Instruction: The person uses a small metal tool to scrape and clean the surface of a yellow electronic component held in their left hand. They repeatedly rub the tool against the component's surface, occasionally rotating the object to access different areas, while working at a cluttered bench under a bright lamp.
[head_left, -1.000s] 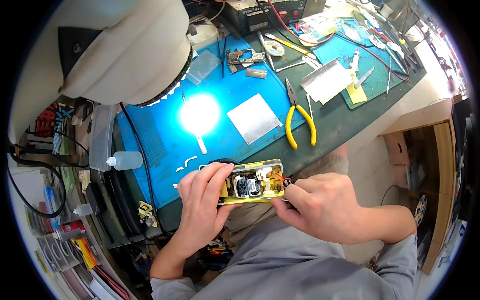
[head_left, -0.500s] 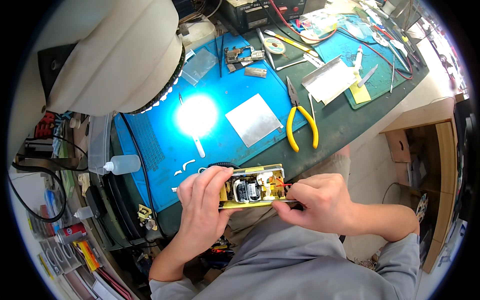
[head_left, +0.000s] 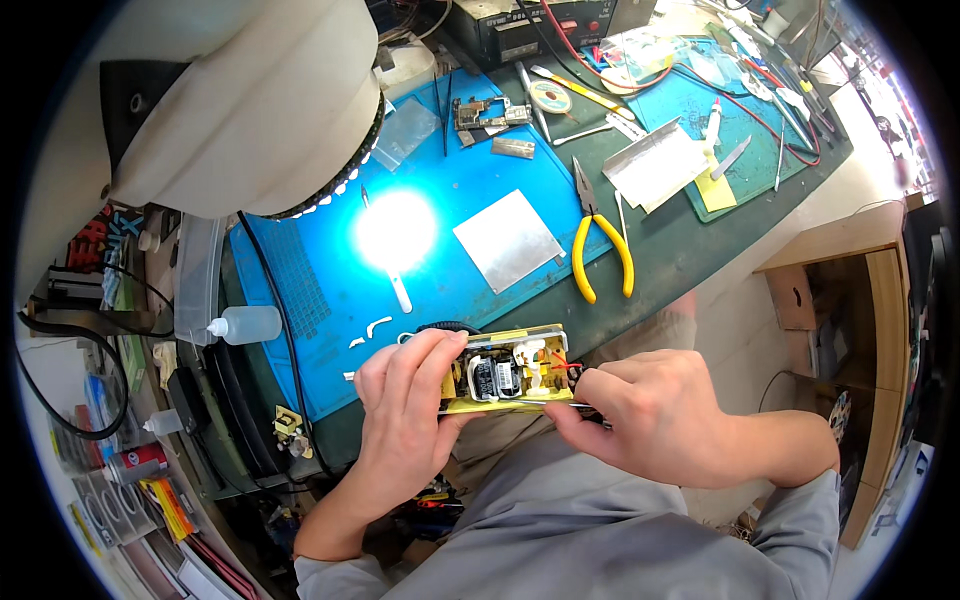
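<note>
An open electronics module, with a yellow housing, black capacitors, white glue and short red wires, is held over the bench's front edge. My left hand is closed on its left end, fingers over the upper rim and thumb at the lower edge. My right hand is closed at the right end, beside the red wires, around something dark that is mostly hidden, with the thumb along the lower edge. Just above lie a silver metal plate and yellow-handled pliers on the bench.
A white lamp or magnifier housing overhangs the upper left, its glare on the blue mat. A bottle stands left. A folded metal sheet, green mat and black powered unit are behind. A wooden cabinet stands right.
The view shifts slightly. My right hand moves a little around the module's right end, with more of the dark thing showing than half a second ago. My left hand keeps its grip.
</note>
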